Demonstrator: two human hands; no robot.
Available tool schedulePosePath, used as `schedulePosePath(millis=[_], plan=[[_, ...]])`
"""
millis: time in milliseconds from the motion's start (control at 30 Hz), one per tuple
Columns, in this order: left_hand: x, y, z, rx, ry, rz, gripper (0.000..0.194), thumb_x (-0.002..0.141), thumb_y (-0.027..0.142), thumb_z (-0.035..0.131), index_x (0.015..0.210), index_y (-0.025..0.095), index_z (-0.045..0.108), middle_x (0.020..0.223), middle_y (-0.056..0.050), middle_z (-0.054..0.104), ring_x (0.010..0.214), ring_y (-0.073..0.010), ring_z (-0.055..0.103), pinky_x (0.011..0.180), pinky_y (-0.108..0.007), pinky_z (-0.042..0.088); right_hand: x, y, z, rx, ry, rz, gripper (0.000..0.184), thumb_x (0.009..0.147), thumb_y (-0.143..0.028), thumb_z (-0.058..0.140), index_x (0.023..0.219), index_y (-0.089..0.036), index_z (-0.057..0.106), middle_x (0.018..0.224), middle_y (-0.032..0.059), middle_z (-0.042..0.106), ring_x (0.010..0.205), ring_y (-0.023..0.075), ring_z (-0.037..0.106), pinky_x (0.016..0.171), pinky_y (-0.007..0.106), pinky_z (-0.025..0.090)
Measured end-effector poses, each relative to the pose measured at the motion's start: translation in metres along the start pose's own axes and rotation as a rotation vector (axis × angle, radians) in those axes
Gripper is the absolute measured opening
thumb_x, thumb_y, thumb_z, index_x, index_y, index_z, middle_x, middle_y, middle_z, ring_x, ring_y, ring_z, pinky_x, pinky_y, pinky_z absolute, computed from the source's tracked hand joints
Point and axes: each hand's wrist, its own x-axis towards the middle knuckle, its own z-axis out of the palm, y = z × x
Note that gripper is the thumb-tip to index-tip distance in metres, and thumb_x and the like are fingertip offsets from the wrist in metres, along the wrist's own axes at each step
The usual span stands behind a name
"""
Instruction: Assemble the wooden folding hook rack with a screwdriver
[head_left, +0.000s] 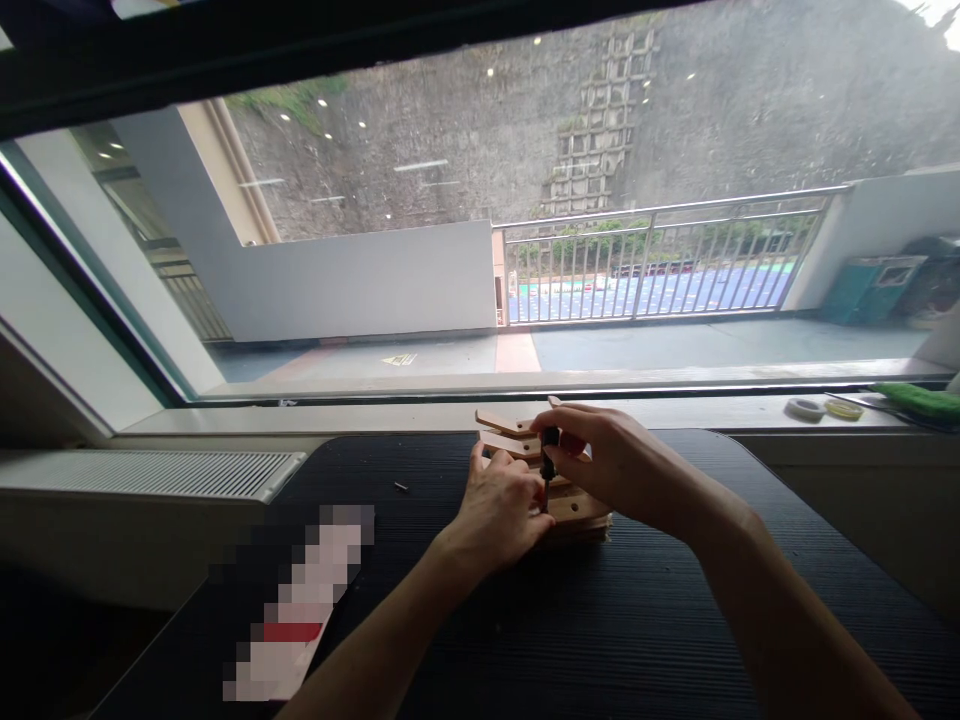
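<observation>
My right hand [592,450] is closed around the dark handle of a screwdriver [550,455]. Its metal shaft points down at a stack of light wooden pieces [574,508] with round holes in them. My left hand [501,500] lies along the near left side of the same wooden pieces, its fingers bent around them and close to the screwdriver's tip. Slim wooden arms [504,424] stick out at the back of the stack. What the tip touches is hidden by my left fingers.
The stack stands on a dark table [645,620]. A small screw-like piece [401,487] lies to the left, near a blurred pale sheet [315,590]. Tape rolls [804,408] and a green cloth-like thing [919,400] rest on the window sill [697,412].
</observation>
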Motion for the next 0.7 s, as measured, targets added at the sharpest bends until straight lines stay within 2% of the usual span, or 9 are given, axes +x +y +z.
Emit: schedulePosePath(millis=[133,267,433,600,700], plan=[[-0.0019,0.0006,-0.0036,-0.033,0.001,0.007,0.02,0.078,0.039,0.057,0.09,0.028,0.069,0.111,-0.003,0.061,0.113,-0.0273,0.044,0.105,-0.058,0.011,-0.0002,-0.0008,-0.0003,-0.004,-0.024,-0.007,0.026,0.08,-0.011,0.047,0.096,-0.021,0.065,0.077,0.0,0.062,0.062,0.0098,0.049,0.059,0.021,0.034],[-0.0034,0.0023,-0.007,-0.056,-0.013,0.021,0.025,0.074,0.034,0.061,0.098,0.029,0.066,0.114,-0.003,0.059,0.113,-0.028,0.044,0.104,-0.06,0.012,0.0015,-0.0027,0.0008,0.002,-0.031,-0.03,0.027,0.08,-0.011,0.048,0.099,-0.02,0.066,0.082,0.0005,0.064,0.06,0.0091,0.049,0.059,0.022,0.034],[-0.0025,0.0033,-0.0053,-0.023,-0.01,-0.014,0.024,0.075,0.034,0.06,0.098,0.027,0.065,0.117,-0.004,0.057,0.114,-0.0279,0.043,0.106,-0.059,0.012,0.0017,-0.0031,0.0016,0.009,-0.006,-0.047,0.029,0.082,-0.015,0.049,0.103,-0.022,0.066,0.083,0.0007,0.066,0.066,0.0106,0.053,0.061,0.022,0.036],[-0.0007,0.0052,-0.0049,0.013,-0.051,-0.042,0.016,0.075,0.034,0.059,0.086,0.024,0.066,0.103,-0.004,0.062,0.108,-0.0275,0.046,0.105,-0.058,0.013,-0.0014,-0.0051,-0.0007,-0.003,-0.008,-0.031,0.028,0.082,-0.015,0.049,0.104,-0.022,0.066,0.078,0.0003,0.065,0.063,0.0101,0.052,0.059,0.022,0.034],[0.0001,0.0055,-0.0042,0.013,-0.035,-0.022,0.017,0.077,0.036,0.057,0.085,0.024,0.066,0.103,-0.004,0.062,0.107,-0.0272,0.047,0.105,-0.055,0.015,-0.0031,-0.0061,-0.0021,-0.005,0.001,-0.004,0.029,0.082,-0.015,0.05,0.105,-0.022,0.066,0.082,0.002,0.066,0.065,0.0106,0.052,0.06,0.022,0.035]])
